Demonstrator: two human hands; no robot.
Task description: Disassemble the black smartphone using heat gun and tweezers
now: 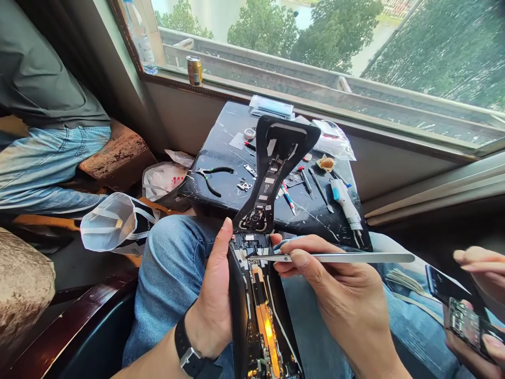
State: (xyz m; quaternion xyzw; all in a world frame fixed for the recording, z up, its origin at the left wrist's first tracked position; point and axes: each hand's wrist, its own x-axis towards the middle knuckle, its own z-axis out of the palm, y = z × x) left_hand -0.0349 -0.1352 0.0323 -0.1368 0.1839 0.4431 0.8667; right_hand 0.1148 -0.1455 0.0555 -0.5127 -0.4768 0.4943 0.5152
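Note:
My left hand (215, 295) is closed round the left edge of an opened black electronic device (252, 316) above my lap. Inside it show circuit parts, silver strips and a shiny copper-coloured strip. A black panel (265, 187) with small parts on it rises from the device's far end. In my right hand (335, 295) is a pair of metal tweezers (355, 258), pinched between thumb and fingers. Their tips point left and reach the inside of the device near its far end. Whether they grip a small part, I cannot tell.
On the black table (224, 142) lie cutting pliers (213, 176), several hand tools and a white-blue electric screwdriver (345, 205). To the right, another person's hands (473, 337) hold an opened phone (465, 321). A bag (108, 226) stands at left; a can (194, 71) stands on the sill.

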